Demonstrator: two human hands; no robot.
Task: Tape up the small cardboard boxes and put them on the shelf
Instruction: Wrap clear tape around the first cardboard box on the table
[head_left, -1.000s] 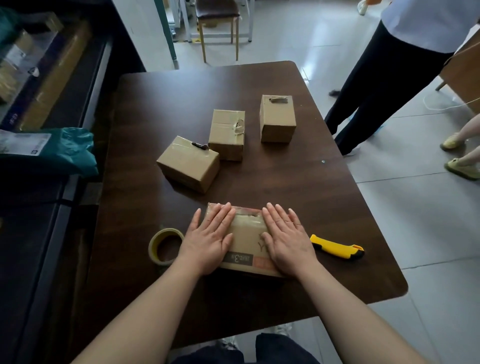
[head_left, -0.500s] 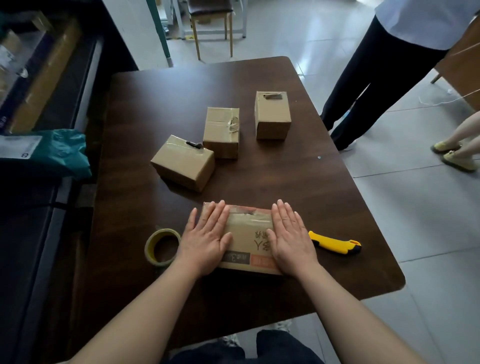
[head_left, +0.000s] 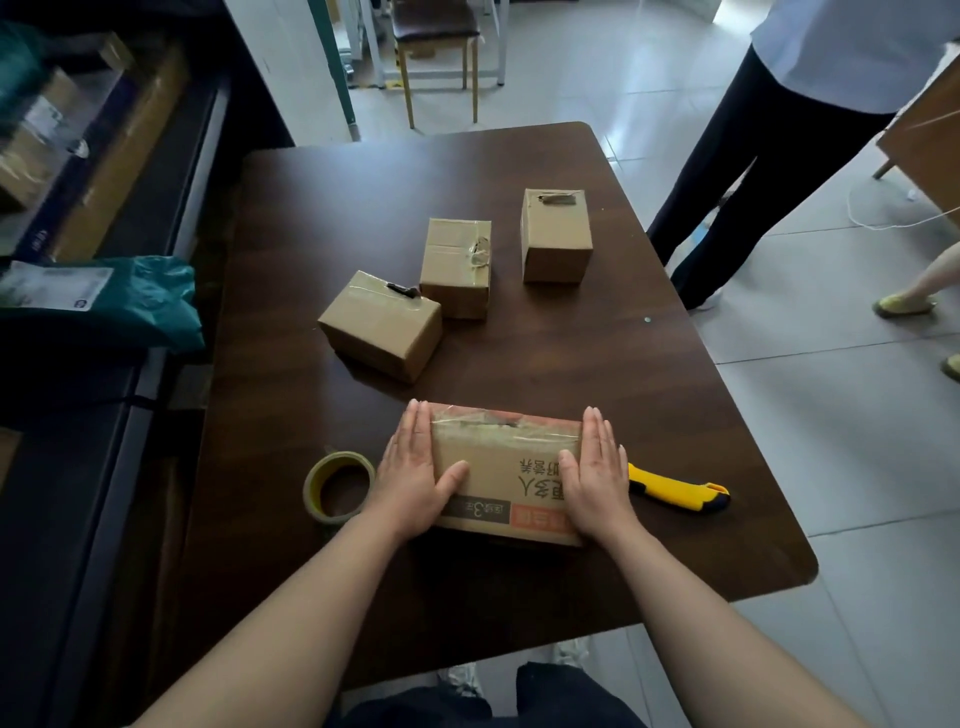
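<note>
Head view puts the printed box (head_left: 506, 467) near my edge of the desk (head_left: 571, 374), with clear tape wrinkled along its far top seam. My left hand (head_left: 410, 483) lies flat against the box's left end and my right hand (head_left: 597, 483) flat against its right end. The fingers are straight and the thumbs rest over the top face, so neither hand curls round anything. I judge this to be the end of the taping step: smoothing the strip down over the ends, or squaring the box between the palms.

Just left of the box sits the tape roll (head_left: 338, 486). Just right of it lies the yellow knife (head_left: 680, 491), partly hidden by my right hand. Beyond the box stand three other boxes (head_left: 382, 332), each showing tape on top. Well to the left of the box runs the shelf (head_left: 104, 156), holding parcels.

If the seam holds, I think the next move calls for an even squeeze from both palms, a lift clear of the roll, and a carry leftward to the shelf. If it doesn't, another strip comes first.
</note>
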